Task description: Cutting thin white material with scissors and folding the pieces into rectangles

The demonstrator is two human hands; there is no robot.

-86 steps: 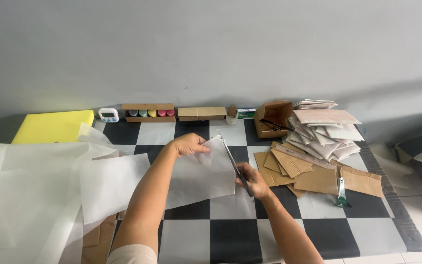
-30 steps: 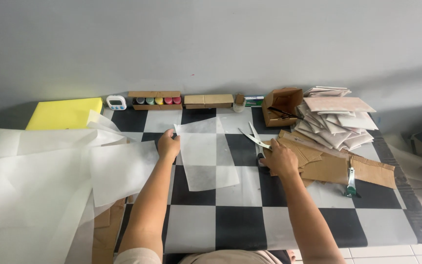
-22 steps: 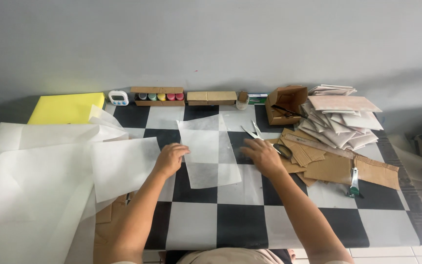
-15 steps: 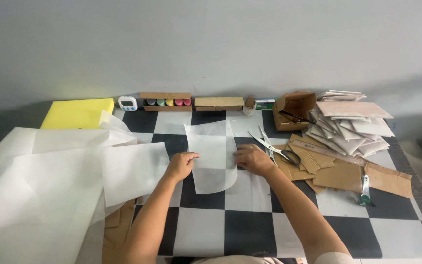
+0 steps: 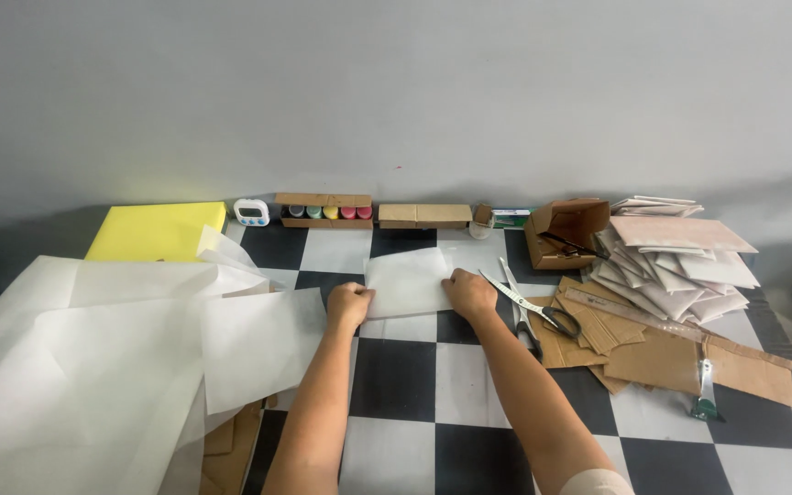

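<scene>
Black and white checkered squares are covering the work surface (image 5: pixel 396 376) I am watching from afar, and a plain grey wall is rising behind it. I am seeing the left hand (image 5: pixel 348 305) curled into a loose fist, knuckles pressing the lower left edge of a small sheet of thin, translucent white paper (image 5: pixel 407 281); the right hand (image 5: pixel 470 294) is bearing down on the sheet's right edge with fingers bent and held close together. Half a second ago the sheet was lying taller than wide between the hands; now it is showing as a shorter, wider rectangle, and both hands are sitting farther up the board. The scissors (image 5: pixel 529 307) are lying open just right of the right hand, where they were resting before, partly on flat brown cardboard pieces (image 5: pixel 653 344). Large crinkled sheets of the same pale paper (image 5: pixel 93 367) are spreading over the left side, beside a flat yellow pad (image 5: pixel 156 231). Along the wall, a shallow cardboard tray (image 5: pixel 323 210) is holding a row of small jars with coloured lids, next to a closed flat cardboard box (image 5: pixel 424 215) and a small white timer (image 5: pixel 251 213). An open brown carton (image 5: pixel 568 231) is holding something dark that I cannot make out, and a loose stack of pale envelopes (image 5: pixel 671 261) is leaning beside it.
</scene>
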